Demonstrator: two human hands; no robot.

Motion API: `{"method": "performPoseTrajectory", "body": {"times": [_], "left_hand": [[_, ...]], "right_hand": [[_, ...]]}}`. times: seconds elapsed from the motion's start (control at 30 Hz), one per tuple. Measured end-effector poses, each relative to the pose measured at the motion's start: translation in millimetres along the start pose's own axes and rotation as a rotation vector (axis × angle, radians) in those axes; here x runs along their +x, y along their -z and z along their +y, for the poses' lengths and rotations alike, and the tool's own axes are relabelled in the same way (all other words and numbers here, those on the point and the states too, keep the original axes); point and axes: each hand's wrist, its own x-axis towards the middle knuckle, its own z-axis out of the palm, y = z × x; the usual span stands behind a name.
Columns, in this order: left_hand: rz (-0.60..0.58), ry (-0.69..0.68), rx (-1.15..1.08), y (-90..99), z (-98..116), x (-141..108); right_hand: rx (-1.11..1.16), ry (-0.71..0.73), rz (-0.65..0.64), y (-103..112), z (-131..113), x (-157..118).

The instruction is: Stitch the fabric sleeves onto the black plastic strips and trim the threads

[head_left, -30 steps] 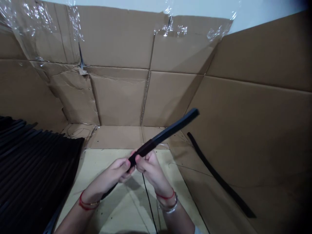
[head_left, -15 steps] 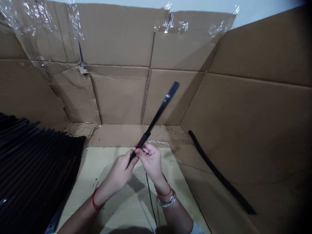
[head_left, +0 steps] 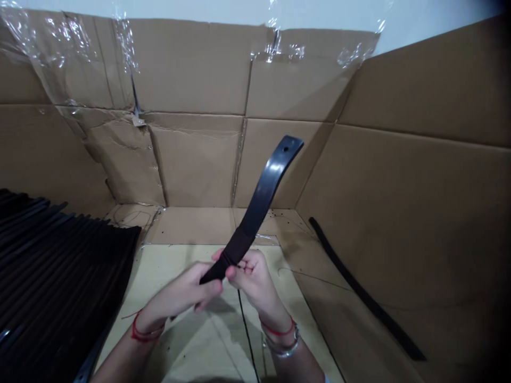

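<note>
A curved black strip [head_left: 265,194], glossy with a small hole near its upper end, rises diagonally from my two hands. Its lower part is covered by a dull dark sleeve [head_left: 238,246]. My left hand [head_left: 187,290] is wrapped round the lower, covered part, thumb on top. Just to the right, my right hand [head_left: 253,276] pinches the edge of the sleeve between thumb and fingers. The strip's lower end is mostly hidden by my left hand. A thin black cord [head_left: 246,327] hangs or lies below my right hand.
Many dark strips [head_left: 67,271] are piled at the left. A single black strip [head_left: 365,295] lies against the cardboard at the right. Taped cardboard walls [head_left: 191,69] surround a pale board [head_left: 199,340]. Loose thin threads lie near the back corners.
The strip has turned so its broad glossy face and hole now show. My left hand has shifted left and a little down, and my right hand has moved slightly down.
</note>
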Motion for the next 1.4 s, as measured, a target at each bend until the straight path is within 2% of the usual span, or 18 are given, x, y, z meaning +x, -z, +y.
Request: {"method": "performPoseTrajectory", "body": {"times": [0.07, 0.13, 0.17, 0.2, 0.27, 0.3, 0.33, 0.43, 0.47, 0.5, 0.57, 0.63, 0.73, 0.97, 1.07, 1.2, 1.3, 1.4], "left_hand": [[0.442, -0.099, 0.248, -2.0, 2, 2], [0.738, -0.214, 0.492, -2.7, 5, 3], [0.744, -0.244, 0.544, -2.4, 7, 2], [0.656, -0.242, 0.529, -1.7, 9, 1], [0.355, -0.162, 0.348, -0.9, 11, -2], [0.265, -0.116, 0.259, -1.4, 12, -2], [0.272, -0.086, 0.218, -2.7, 12, -2], [0.665, -0.109, 0.349, -8.8, 10, 0], [0.737, -0.118, 0.376, -10.1, 9, 0], [0.716, -0.111, 0.343, -10.4, 8, 0], [0.478, -0.068, 0.110, -8.2, 7, 0], [0.267, -0.035, -0.138, -4.7, 7, 0], [0.218, -0.010, -0.275, -3.7, 10, 2], [-0.163, 0.060, -0.703, -7.0, 9, -2], [-0.128, 0.063, -0.698, -4.8, 7, 1], [0.043, 0.023, -0.575, -5.3, 9, 3], [0.060, 0.037, -0.538, -7.2, 11, -1], [0.257, 0.012, -0.302, -8.2, 12, -2]], "right_hand": [[-0.013, 0.049, 0.189, 0, 3, 1], [0.012, 0.046, 0.235, 3, 5, 2], [0.030, 0.018, 0.179, 5, 5, 3], [0.037, -0.011, 0.100, 7, 3, 3], [-0.005, -0.005, 0.021, 8, 1, 4], [-0.046, 0.030, 0.053, 7, 0, 4], [-0.086, 0.076, 0.122, 5, -1, 4], [-0.142, 0.149, 0.310, -3, 2, 3], [-0.146, 0.134, 0.305, -4, 3, 3], [-0.151, 0.113, 0.261, -4, 3, 3], [-0.189, 0.095, 0.174, -1, 4, 3], [-0.297, 0.161, 0.211, 1, 4, 3], [-0.416, 0.263, 0.336, -2, 4, 3], [-0.023, -0.007, 0.131, -3, 3, -1], [0.030, -0.002, 0.110, 2, 8, 3], [-0.019, 0.031, 0.120, 4, 10, 6], [-0.076, 0.020, 0.135, 2, 4, 6], [-0.217, 0.081, 0.241, 3, -4, 5]]}}
